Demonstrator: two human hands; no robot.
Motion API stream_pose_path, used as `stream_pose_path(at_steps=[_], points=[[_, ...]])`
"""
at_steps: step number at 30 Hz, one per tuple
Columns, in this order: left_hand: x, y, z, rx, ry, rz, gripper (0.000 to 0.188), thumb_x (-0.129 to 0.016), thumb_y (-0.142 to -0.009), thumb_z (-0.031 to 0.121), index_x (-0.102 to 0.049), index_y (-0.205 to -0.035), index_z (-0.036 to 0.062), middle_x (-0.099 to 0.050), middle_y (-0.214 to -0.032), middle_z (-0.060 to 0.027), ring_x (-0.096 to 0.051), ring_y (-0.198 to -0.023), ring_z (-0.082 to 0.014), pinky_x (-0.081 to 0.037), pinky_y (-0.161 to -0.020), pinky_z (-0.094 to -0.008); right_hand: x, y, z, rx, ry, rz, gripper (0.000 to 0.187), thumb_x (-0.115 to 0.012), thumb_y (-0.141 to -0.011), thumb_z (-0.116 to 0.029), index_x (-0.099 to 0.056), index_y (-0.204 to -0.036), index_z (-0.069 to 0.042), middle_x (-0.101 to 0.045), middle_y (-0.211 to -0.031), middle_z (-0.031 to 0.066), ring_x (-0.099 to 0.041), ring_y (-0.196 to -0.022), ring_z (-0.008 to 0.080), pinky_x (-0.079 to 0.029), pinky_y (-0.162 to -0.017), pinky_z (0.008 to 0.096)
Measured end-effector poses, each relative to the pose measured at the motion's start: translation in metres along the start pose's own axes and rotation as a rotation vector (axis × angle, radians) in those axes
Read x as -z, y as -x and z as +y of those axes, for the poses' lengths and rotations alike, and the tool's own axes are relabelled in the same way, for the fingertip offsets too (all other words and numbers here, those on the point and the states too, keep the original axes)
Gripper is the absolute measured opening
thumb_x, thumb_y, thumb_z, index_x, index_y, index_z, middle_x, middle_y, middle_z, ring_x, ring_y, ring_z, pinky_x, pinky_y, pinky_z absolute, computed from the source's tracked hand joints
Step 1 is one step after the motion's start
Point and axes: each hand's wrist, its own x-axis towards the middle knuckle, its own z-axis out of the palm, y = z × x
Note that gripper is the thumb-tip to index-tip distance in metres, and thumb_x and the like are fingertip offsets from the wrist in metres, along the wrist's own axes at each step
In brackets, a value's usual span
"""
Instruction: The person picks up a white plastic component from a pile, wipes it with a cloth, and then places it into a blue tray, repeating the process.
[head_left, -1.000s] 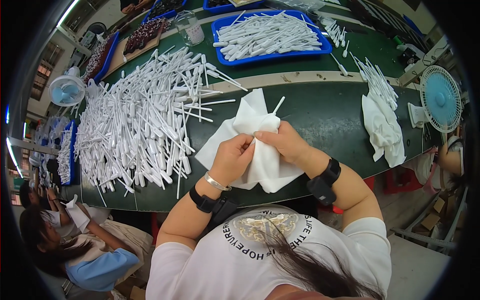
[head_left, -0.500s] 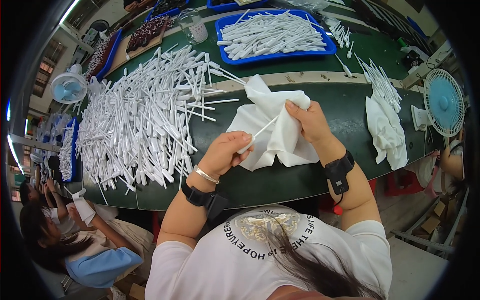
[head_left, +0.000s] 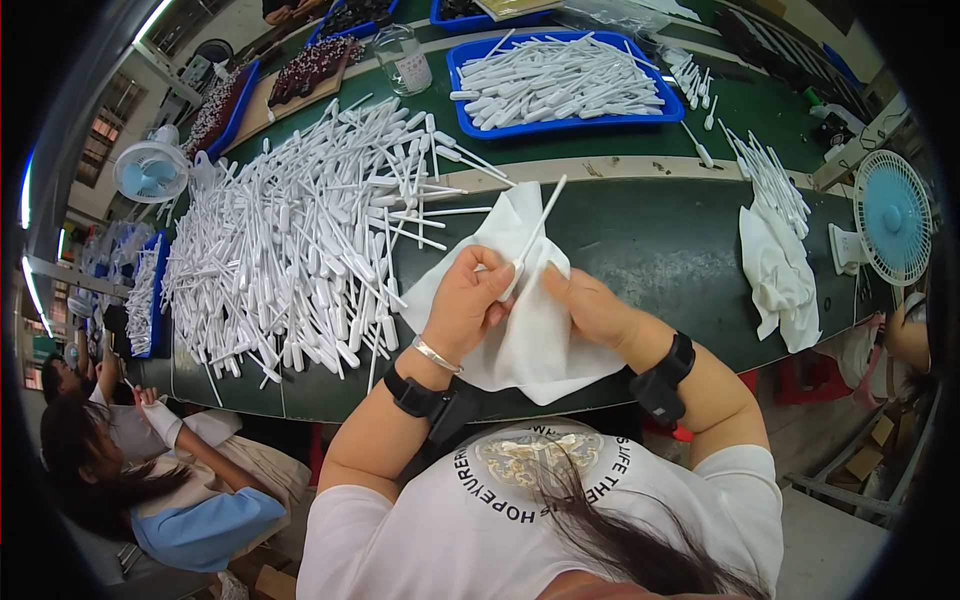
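While thick end of white stick [head_left: 542,222] was pinched in left hand [head_left: 468,303], white cloth [head_left: 537,355] was gripped by right hand [head_left: 596,306]. Stick was held over cloth, nearer left hand, long axis slanted away from body, slightly rightward, thin end free.

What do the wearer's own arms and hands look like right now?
The left hand and right hand are gloveless. A shiny silver bangle circles the left wrist. Both forearms carry black straps with boxy black units. The white sleeves are short.
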Motion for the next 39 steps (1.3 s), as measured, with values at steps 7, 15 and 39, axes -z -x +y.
stream_pose_path(at_steps=[7,15,39], points=[[-0.011,0.003,-0.02,-0.512,-0.576,0.004,0.014,-0.052,-0.084,0.011,-0.049,-0.094,0.0031,-0.057,-0.066,-0.0041,-0.05,-0.053,-0.0068,-0.039,-0.048,-0.0197,-0.014,-0.008,0.012,0.215,-0.076,0.115,0.037,-0.044,-0.089,-0.031,-0.044,-0.113,-0.003,-0.055,-0.1,0.0066,-0.055,-0.085,0.0123,-0.046,-0.075,0.0274],[-0.005,0.023,0.019,-0.395,-0.655,0.162,0.014,-0.052,-0.085,0.013,-0.055,-0.091,0.0014,-0.054,-0.064,-0.0022,-0.049,-0.056,-0.0057,-0.04,-0.051,-0.0196,-0.016,0.002,0.005,0.432,0.547,0.319,0.035,-0.048,-0.086,-0.029,-0.048,-0.107,-0.001,-0.058,-0.083,0.0079,-0.055,-0.074,0.0142,-0.044,-0.067,0.0285],[-0.014,0.022,-0.001,-0.688,-0.523,0.14,0.013,-0.054,-0.085,0.014,-0.054,-0.079,0.0027,-0.046,-0.052,0.0006,-0.039,-0.042,-0.0045,-0.031,-0.039,-0.0171,-0.018,-0.005,0.006,0.649,1.197,0.02,0.027,-0.051,-0.085,-0.028,-0.054,-0.098,-0.004,-0.059,-0.084,0.0097,-0.057,-0.074,0.0174,-0.043,-0.067,0.027]])
